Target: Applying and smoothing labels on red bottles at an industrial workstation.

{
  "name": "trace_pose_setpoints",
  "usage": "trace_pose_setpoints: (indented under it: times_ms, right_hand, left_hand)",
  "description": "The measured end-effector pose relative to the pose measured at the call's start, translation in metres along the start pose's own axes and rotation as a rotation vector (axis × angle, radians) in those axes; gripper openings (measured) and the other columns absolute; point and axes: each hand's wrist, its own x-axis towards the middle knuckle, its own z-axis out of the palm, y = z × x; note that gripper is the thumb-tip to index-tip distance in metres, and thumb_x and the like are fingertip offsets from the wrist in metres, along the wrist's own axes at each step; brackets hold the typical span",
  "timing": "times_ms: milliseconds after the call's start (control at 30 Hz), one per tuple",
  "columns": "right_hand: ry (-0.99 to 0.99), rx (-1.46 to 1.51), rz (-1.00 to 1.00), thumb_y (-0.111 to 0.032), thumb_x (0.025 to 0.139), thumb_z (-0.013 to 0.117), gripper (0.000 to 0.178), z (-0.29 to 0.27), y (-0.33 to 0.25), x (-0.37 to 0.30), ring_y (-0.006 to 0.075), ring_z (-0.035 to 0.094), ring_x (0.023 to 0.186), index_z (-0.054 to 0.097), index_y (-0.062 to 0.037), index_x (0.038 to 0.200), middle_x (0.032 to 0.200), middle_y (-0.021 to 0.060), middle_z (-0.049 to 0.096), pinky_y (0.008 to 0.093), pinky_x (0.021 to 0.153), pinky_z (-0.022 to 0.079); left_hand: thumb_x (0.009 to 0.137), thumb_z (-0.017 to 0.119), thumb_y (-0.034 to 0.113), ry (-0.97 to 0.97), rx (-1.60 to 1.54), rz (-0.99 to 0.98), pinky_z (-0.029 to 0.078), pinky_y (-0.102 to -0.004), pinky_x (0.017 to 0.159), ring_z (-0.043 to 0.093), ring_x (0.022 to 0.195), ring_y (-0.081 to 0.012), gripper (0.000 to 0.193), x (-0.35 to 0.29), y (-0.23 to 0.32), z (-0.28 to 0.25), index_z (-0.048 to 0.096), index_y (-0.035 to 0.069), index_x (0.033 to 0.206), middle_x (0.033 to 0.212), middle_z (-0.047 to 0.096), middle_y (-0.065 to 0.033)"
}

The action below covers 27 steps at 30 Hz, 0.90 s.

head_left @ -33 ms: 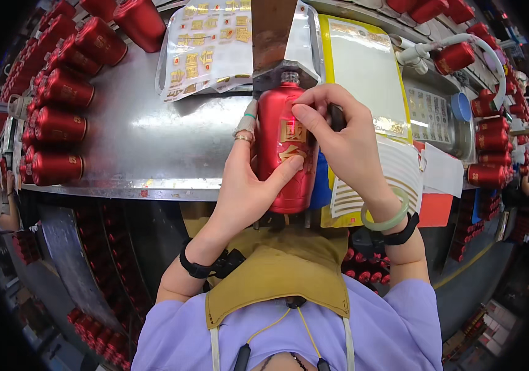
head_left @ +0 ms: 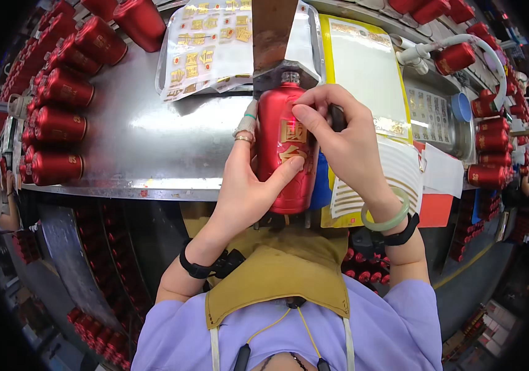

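A glossy red bottle (head_left: 274, 117) with a clear threaded neck lies in front of me, its neck pointing away. Gold lettering (head_left: 292, 132) runs down its front. My left hand (head_left: 243, 182) is wrapped round the bottle's left side, thumb across the lower lettering; a whitish cover with a green band sits on one finger. At the bottle's upper right, my right hand (head_left: 348, 142) has thumb and index fingertip pinched together against the surface, just above the lettering. A dark piece (head_left: 337, 117) shows by its curled fingers; what the pinch holds is too small to tell.
Sheets of gold stickers (head_left: 199, 49) lie on the metal table (head_left: 147, 142) beyond my left hand. A brown post (head_left: 272, 31) rises past the bottle's neck. Red bottles (head_left: 60, 123) line the left; a yellow-edged board (head_left: 363, 74) and basin (head_left: 462, 139) are right.
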Motion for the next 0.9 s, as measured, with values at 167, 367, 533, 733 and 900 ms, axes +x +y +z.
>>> trace_pose_setpoints:
  times_ms: [167, 367, 533, 733, 900]
  right_hand:
    - [-0.021, 0.007, 0.009, -0.01, 0.089, 0.076, 0.012, -0.0001, 0.0019, 0.0006, 0.0084, 0.05, 0.07, 0.071, -0.0012, 0.094, 0.08, 0.0004, 0.06, 0.0251, 0.064, 0.043]
    - [-0.01, 0.018, -0.005, -0.011, 0.089, 0.076, 0.012, 0.0005, 0.0035, 0.0014, 0.008, 0.048, 0.069, 0.071, -0.0015, 0.094, 0.079, -0.0004, 0.058, 0.0248, 0.063, 0.042]
    - [-0.008, 0.003, 0.018, -0.011, 0.089, 0.076, 0.012, 0.0004, 0.0011, 0.001, 0.0075, 0.047, 0.068, 0.07, -0.0017, 0.094, 0.077, -0.0008, 0.056, 0.0246, 0.062, 0.041]
    - [-0.002, -0.009, -0.001, -0.011, 0.089, 0.076, 0.011, 0.0015, 0.0008, 0.0013, 0.0078, 0.046, 0.068, 0.071, -0.0025, 0.094, 0.076, -0.0009, 0.055, 0.0247, 0.062, 0.041]
    - [0.007, -0.015, -0.009, -0.011, 0.089, 0.076, 0.011, 0.0021, 0.0017, 0.0011, 0.0083, 0.046, 0.067, 0.071, -0.0026, 0.094, 0.076, -0.0005, 0.054, 0.0251, 0.061, 0.041]
  left_hand:
    - [0.093, 0.074, 0.005, -0.012, 0.027, -0.024, 0.036, -0.0392, 0.119, 0.041, 0.144, -0.024, 0.091, -0.0009, -0.001, -0.0021, 0.013, -0.006, 0.161, 0.158, 0.036, -0.0183]
    - [0.093, 0.075, 0.006, -0.013, 0.04, -0.022, 0.035, -0.0392, 0.12, 0.041, 0.145, -0.024, 0.093, 0.0004, -0.0023, -0.0026, 0.012, -0.006, 0.161, 0.159, 0.035, -0.0183]
    - [0.093, 0.074, 0.006, 0.004, 0.023, -0.019, 0.035, -0.0394, 0.12, 0.04, 0.145, -0.0239, 0.093, -0.0004, -0.0031, -0.0017, 0.012, -0.006, 0.161, 0.159, 0.035, -0.0183]
    - [0.094, 0.074, 0.006, 0.004, 0.037, -0.029, 0.034, -0.0396, 0.12, 0.04, 0.145, -0.0242, 0.093, -0.0013, -0.0037, -0.0002, 0.012, -0.006, 0.161, 0.16, 0.034, -0.0186]
    - [0.094, 0.073, 0.005, 0.006, 0.035, -0.032, 0.035, -0.0396, 0.12, 0.04, 0.145, -0.0243, 0.092, -0.0011, -0.0004, 0.0003, 0.011, -0.006, 0.162, 0.16, 0.033, -0.0184]
